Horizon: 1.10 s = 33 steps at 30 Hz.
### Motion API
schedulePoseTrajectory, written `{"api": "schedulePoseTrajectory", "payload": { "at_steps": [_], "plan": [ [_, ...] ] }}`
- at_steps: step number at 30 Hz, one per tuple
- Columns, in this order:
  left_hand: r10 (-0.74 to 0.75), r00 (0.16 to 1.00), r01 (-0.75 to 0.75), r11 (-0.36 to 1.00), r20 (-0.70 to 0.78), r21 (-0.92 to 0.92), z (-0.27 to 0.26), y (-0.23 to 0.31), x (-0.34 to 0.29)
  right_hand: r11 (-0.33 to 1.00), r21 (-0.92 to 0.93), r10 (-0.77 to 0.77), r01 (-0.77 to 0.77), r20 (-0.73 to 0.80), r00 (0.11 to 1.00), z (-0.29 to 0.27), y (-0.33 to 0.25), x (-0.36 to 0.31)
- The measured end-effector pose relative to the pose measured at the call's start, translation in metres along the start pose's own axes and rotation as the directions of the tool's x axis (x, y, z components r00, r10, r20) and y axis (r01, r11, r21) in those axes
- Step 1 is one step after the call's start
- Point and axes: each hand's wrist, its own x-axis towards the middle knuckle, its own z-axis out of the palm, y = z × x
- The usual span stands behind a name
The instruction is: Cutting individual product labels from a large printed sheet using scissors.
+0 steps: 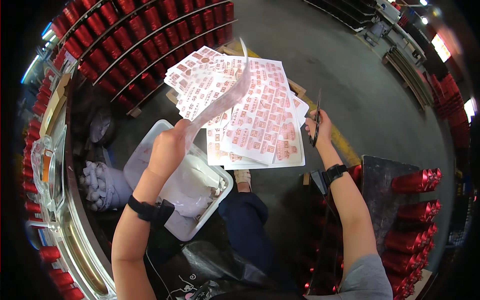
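My left hand [167, 150] is closed on the lower end of a printed sheet [225, 97], which curls upward, thin and bent, over a pile of paper. Black scissors [317, 112] are in my right hand [323, 129], fingers around the handles and blades pointing away from me. Between the hands lies the fanned pile of white sheets [260, 107] with reddish-brown print. Below my left hand, a white plastic tub [229, 187] holds a clear plastic bag [187, 187] and white scraps.
Red metallic cylinders [137, 27] fill a tiered rack at far left. A grey bucket [114, 187] of crumpled white pieces stands left of the tub. At right, more red cylinders [417, 182] line a dark board [377, 185]. A yellow floor line [345, 145] runs past the pile.
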Motion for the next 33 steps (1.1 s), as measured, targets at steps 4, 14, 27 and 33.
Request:
{"api": "schedulePoseTrajectory", "payload": {
  "at_steps": [4,14,27,33],
  "plan": [
    [0.076,0.994,-0.078,0.997,0.081,0.025,0.001,0.021,-0.002,0.911,-0.171,-0.373,0.374,0.043,0.927,-0.007,-0.04,-0.023],
    [-0.018,0.99,0.06,0.953,0.141,-0.298,0.041,-0.023,-0.025,0.546,-0.413,-0.616,0.729,0.393,0.683,0.064,-0.092,-0.036],
    [-0.388,0.878,0.34,0.918,-0.281,-0.206,0.077,-0.054,-0.05,0.455,-0.599,-0.473,0.659,0.464,0.749,0.096,-0.086,-0.043],
    [-0.621,0.772,0.316,0.563,-0.139,-0.764,0.117,-0.09,-0.071,0.49,-0.547,-0.501,0.678,0.46,0.733,0.097,-0.078,-0.051]
  ]
}}
